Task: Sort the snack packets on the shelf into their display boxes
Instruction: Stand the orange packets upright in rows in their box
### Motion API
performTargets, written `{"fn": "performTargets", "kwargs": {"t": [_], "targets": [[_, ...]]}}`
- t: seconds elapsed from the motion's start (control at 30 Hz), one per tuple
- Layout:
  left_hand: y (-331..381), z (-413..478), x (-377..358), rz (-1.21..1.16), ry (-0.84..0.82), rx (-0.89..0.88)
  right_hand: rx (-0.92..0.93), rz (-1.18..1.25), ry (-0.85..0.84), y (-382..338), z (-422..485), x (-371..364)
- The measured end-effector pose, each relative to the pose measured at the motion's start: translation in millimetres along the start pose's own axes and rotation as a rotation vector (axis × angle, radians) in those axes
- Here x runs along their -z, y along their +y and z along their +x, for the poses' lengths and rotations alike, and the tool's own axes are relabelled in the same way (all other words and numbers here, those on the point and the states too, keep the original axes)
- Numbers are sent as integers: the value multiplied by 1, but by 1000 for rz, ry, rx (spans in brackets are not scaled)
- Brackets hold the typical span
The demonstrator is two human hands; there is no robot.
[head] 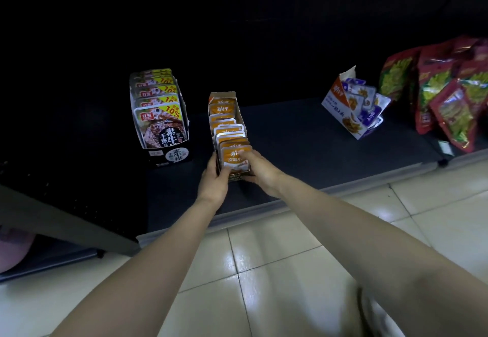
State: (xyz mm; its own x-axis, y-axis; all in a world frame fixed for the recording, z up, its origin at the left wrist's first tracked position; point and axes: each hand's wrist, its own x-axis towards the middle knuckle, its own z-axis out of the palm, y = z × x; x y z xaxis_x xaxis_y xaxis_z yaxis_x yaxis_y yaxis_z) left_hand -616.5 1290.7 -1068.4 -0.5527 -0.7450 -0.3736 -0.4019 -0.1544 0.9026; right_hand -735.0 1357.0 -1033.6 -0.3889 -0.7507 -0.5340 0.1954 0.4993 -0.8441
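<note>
Both hands at the near end of the orange display box, which sits mid-shelf, long axis running front to back, close to the front edge. The left grip is curled round the box's near-left corner, fingers against the side wall. The right grip wraps the near-right corner, with one digit lying on the face of the front orange packet. Can't tell how the rest of its fingers sit, they're hidden behind the box. Orange packets stand upright in a row filling the box front to back, the near ones sitting a bit high and fanned. Left of it, apart, is a black display box full of upright dark packets with yellow 10% corners. Well to the right, a blue-and-white display box is tipped over at an angle, blue packets spilling out loosely. Just beyond that is a pile of red-and-green snack bags at the shelf's right end. Pale tiled floor below the shelf.
</note>
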Motion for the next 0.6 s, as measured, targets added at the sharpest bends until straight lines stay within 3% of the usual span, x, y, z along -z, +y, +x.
{"fn": "performTargets", "kwargs": {"t": [0.37,0.47,0.6], "targets": [[13,43,8,48,198,-43,149,-238,-93,-36,61,5],[13,48,10,196,222,-77,223,-259,-155,-37,72,9],[21,53,10,348,378,-103,275,-323,-208,-34,90,2]]}}
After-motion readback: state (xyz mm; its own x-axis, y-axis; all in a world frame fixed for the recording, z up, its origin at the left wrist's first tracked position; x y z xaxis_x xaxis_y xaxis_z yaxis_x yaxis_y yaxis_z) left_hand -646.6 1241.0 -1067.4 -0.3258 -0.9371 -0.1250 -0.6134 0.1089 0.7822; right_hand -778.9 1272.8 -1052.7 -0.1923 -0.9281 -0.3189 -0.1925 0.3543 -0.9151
